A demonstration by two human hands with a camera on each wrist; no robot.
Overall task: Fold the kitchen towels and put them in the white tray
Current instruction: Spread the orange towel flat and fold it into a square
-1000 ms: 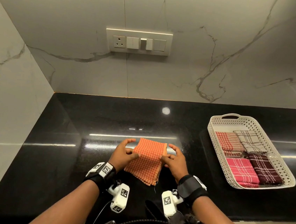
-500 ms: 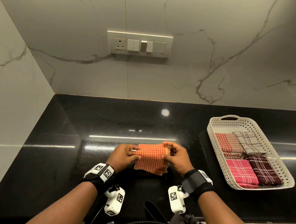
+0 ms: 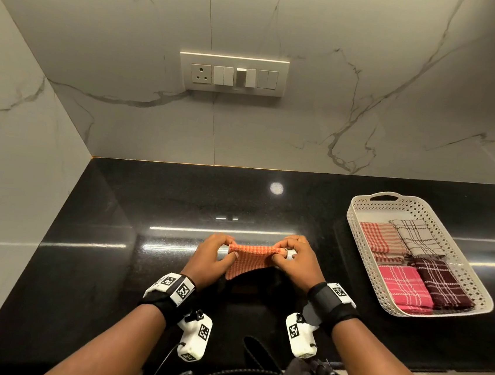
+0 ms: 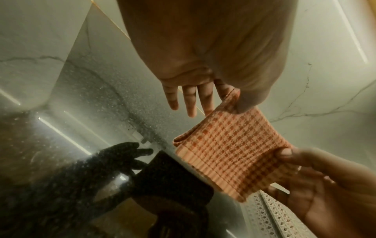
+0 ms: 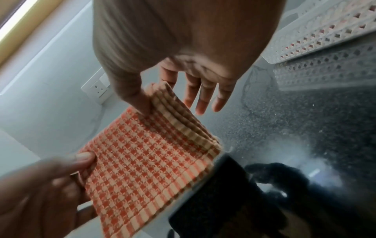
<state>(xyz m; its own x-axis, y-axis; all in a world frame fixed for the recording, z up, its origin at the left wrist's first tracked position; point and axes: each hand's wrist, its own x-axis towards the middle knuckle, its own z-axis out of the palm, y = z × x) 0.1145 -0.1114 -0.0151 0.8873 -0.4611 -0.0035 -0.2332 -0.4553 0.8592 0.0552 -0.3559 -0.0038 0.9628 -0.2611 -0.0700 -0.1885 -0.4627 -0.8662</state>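
Observation:
A folded orange checked towel [image 3: 250, 261] hangs above the black counter, held up by its top corners. My left hand [image 3: 212, 258] pinches the left corner between thumb and forefinger; my right hand [image 3: 295, 261] pinches the right corner. In the left wrist view the towel [image 4: 231, 154] shows several layers, with my left hand [image 4: 234, 98] at its top and the other hand at the lower right. The right wrist view shows the same towel [image 5: 150, 161] pinched by my right hand [image 5: 150, 103]. The white perforated tray [image 3: 355, 226] sits to the right and holds several folded towels.
The black counter [image 3: 146, 207] meets marble walls at the back and left. A switch plate [image 3: 233, 75] is on the back wall. The tray's far end [image 3: 380, 215] has bare floor. The counter's front edge runs just below my wrists.
Both hands lifted the orange towel off the counter; it lay flat a second ago and now hangs from its top edge, held slightly farther from me.

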